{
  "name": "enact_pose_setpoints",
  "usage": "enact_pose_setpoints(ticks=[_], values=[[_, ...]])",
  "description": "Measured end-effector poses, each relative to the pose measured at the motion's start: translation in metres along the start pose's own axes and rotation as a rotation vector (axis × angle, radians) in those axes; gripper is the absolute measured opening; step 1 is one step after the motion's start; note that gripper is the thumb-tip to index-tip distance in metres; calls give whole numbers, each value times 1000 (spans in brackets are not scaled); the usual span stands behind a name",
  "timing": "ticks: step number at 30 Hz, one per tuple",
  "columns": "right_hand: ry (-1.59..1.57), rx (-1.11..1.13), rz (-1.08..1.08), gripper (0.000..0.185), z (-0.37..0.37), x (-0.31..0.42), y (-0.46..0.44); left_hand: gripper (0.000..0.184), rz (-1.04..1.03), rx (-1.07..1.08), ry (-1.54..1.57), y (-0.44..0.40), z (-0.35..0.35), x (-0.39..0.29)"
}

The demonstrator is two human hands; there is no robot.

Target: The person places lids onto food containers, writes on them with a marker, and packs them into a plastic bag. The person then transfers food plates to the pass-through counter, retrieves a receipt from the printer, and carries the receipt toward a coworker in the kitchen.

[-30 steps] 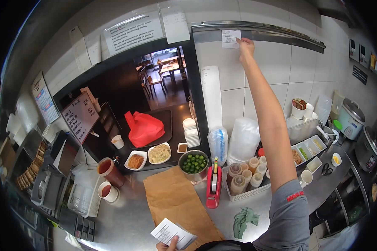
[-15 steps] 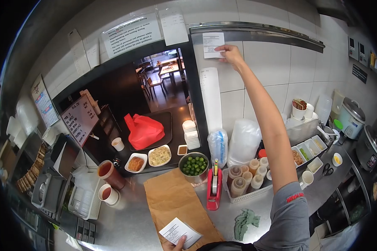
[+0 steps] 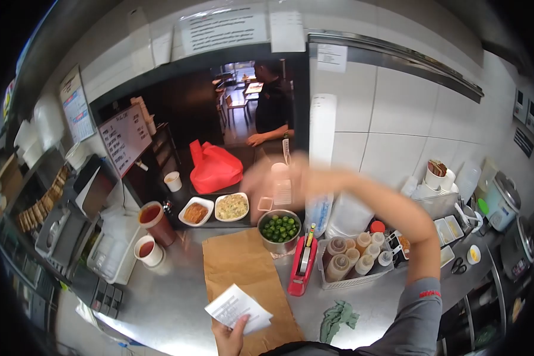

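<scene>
Low at the front, my left hand (image 3: 230,335) pinches white printed receipts (image 3: 234,305) over a brown paper bag (image 3: 234,255) lying flat on the counter. My right hand (image 3: 279,181) is smeared by motion, so its fingers do not show clearly. It passes in front of the serving window, over the small sauce dish (image 3: 265,204) and stacked white containers (image 3: 283,191). Close by are a red plastic bag (image 3: 216,169), a bowl of noodle-like food (image 3: 231,207) and a metal pot of green limes (image 3: 279,230). Another receipt (image 3: 332,57) hangs from the metal rail (image 3: 391,56).
A red tape dispenser (image 3: 302,267), a basket of squeeze bottles (image 3: 356,264) and a green cloth (image 3: 339,320) sit on the steel counter. Left are a red sauce jug (image 3: 156,223) and cup (image 3: 149,250). Beyond the window stands a person (image 3: 273,107), one hand on the ledge.
My right hand has left the receipt on the rail and swung down and left to the window. My left hand has risen slightly with its receipts. A person now shows beyond the window.
</scene>
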State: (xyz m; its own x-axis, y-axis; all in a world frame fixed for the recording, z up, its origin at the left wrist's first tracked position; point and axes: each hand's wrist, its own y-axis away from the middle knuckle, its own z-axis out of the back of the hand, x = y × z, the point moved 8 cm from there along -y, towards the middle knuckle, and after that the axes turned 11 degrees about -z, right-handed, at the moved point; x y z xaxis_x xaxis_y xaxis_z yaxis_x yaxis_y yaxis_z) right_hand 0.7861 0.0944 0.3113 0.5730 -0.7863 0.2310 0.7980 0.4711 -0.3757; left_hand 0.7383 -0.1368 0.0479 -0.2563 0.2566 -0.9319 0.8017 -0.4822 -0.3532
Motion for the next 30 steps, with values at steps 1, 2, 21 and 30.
enact_pose_setpoints(ticks=[1, 2, 21, 30], values=[[-511, 299, -234, 24, -61, 27, 2, 12, -92, -5, -24, -10, -5, -21], [-433, 305, 35, 26, -95, 64, 3, 12, -81, -20, -31, -17, -8, -27], [382, -1599, -959, 18, 246, -187, 203, 17, -287, 139, -516, 4, 14, -15], [264, -1468, -1034, 46, 298, -199, 206, 32, -244, 205, -517, 7, 4, -25]])
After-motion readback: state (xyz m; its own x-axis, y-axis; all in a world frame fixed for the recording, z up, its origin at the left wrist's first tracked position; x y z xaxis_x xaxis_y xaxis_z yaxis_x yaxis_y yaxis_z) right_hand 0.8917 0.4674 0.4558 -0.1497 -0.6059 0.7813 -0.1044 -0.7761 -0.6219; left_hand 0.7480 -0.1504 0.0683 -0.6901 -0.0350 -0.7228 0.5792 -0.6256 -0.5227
